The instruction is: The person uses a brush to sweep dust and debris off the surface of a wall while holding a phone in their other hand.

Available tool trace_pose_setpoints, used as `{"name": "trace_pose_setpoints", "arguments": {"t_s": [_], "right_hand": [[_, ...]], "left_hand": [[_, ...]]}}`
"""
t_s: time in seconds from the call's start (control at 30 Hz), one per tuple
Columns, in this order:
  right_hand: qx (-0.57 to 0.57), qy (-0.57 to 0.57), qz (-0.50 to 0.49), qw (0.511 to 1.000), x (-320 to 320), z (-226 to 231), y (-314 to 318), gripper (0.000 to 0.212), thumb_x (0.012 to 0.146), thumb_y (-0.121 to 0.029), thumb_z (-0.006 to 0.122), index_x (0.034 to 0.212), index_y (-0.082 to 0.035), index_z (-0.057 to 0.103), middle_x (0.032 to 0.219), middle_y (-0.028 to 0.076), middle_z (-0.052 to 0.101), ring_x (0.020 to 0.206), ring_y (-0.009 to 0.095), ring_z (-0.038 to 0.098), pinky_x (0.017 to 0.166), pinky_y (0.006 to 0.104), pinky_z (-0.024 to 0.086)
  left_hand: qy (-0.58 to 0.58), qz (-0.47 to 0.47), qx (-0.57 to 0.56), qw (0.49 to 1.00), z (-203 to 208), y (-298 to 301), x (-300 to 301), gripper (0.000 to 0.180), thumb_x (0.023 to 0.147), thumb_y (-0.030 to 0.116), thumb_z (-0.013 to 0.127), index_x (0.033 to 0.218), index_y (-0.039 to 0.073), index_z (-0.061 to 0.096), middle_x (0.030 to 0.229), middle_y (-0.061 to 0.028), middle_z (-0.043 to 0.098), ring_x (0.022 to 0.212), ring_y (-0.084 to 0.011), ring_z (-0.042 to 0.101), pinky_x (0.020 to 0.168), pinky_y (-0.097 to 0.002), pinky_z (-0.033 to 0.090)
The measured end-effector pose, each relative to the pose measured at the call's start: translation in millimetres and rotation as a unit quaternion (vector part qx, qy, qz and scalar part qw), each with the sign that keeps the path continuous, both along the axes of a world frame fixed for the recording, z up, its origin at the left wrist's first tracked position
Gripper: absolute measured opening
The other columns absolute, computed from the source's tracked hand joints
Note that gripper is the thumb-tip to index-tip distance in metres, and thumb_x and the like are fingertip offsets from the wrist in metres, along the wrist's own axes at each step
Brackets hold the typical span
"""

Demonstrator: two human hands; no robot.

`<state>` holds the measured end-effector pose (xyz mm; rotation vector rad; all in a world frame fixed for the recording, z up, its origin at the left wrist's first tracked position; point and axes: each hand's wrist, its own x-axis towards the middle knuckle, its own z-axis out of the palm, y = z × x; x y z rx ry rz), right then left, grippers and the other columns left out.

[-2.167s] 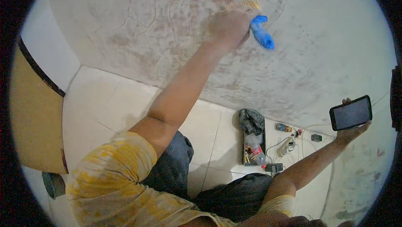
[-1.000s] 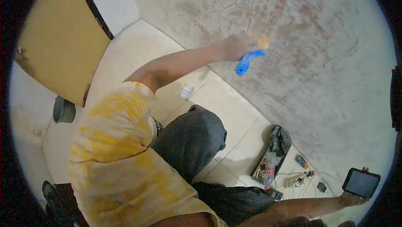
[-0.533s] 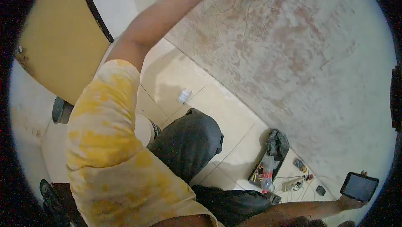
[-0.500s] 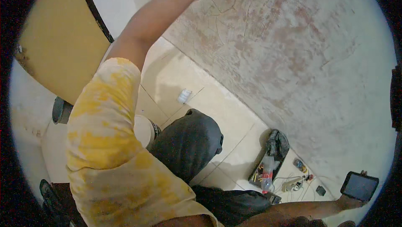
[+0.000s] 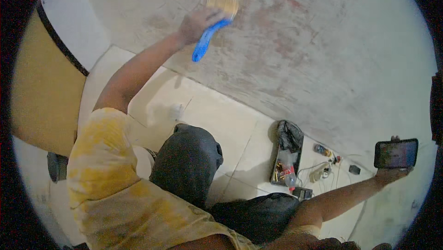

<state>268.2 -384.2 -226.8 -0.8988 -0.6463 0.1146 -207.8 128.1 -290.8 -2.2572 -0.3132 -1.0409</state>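
Observation:
My left hand [image 5: 194, 24] is closed around a paintbrush [image 5: 206, 42] with a blue handle and pale yellow bristles. The bristles point up and away, in front of a grey, patchy wall [image 5: 323, 65] with reddish smears. I cannot tell if they touch it. Slight motion blur softens this hand. Far to the right, my right hand [image 5: 392, 174] grips a black handheld device [image 5: 397, 154] with a dark screen, held from below with a fingertip showing above its top edge.
A black tray [image 5: 274, 169] on the tiled floor [image 5: 217, 127] carries a black plastic bag [image 5: 290, 135] and a clear bottle [image 5: 288, 172]. Beside it lie cables and small electrical parts [image 5: 321, 171]. A whitish cup-like object [image 5: 176, 111], a dark bucket [image 5: 57, 167] and a yellow panel [image 5: 46, 84] are leftward.
My left hand has come down from the top edge, bringing the paintbrush into full view. The device in my right hand sits higher and more level. The whole view has shifted a little.

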Motion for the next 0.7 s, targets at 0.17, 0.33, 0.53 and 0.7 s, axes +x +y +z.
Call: {"name": "trace_pose_setpoints", "arguments": {"t_s": [0.17, 0.33, 0.53, 0.7], "right_hand": [[-0.002, 0.034, -0.063, 0.997, -34.7, 13.4, 16.3, 0.083, 0.080, -0.063, 0.035, 0.135, -0.002, 0.030, 0.124, 0.028, 0.046, 0.114, 0.040, 0.047, 0.095, 0.0490, 0.040], [0.015, 0.048, -0.043, 0.998, -35.7, 20.2, 5.1, 0.082, 0.079, -0.063, 0.039, 0.134, -0.003, 0.033, 0.123, 0.030, 0.046, 0.112, 0.042, 0.048, 0.098, 0.0498, 0.037], [0.028, 0.056, -0.053, 0.997, -38.4, 23.4, 10.6, 0.080, 0.078, -0.060, 0.043, 0.133, -0.004, 0.035, 0.123, 0.029, 0.046, 0.113, 0.041, 0.047, 0.097, 0.0506, 0.037], [0.094, 0.063, 0.006, 0.994, 10.6, 3.4, -0.7, 0.063, 0.083, -0.045, 0.043, 0.128, -0.001, 0.041, 0.122, 0.033, 0.044, 0.114, 0.046, 0.044, 0.095, 0.0577, 0.036]], "left_hand": [[0.327, 0.035, -0.208, 0.921, -61.4, -19.2, -3.8, 0.038, 0.085, 0.023, 0.047, 0.123, 0.023, 0.051, 0.126, -0.0092, 0.050, 0.116, -0.0265, 0.048, 0.093, -0.0394, 0.042], [0.231, -0.064, -0.208, 0.948, -3.7, -25.3, 23.0, 0.038, 0.085, 0.019, 0.049, 0.123, 0.022, 0.052, 0.124, -0.0077, 0.051, 0.117, -0.0248, 0.047, 0.097, -0.0379, 0.039], [0.012, -0.099, 0.091, 0.991, 147.1, -26.2, 17.0, 0.038, 0.082, 0.018, 0.053, 0.120, 0.024, 0.055, 0.123, -0.0068, 0.053, 0.107, -0.0252, 0.055, 0.092, -0.0361, 0.044], [-0.176, -0.135, 0.079, 0.972, 204.7, -84.7, 52.4, 0.029, 0.079, 0.017, 0.058, 0.108, 0.011, 0.062, 0.105, -0.0122, 0.062, 0.092, -0.0291, 0.061, 0.081, -0.0351, 0.048]]}}
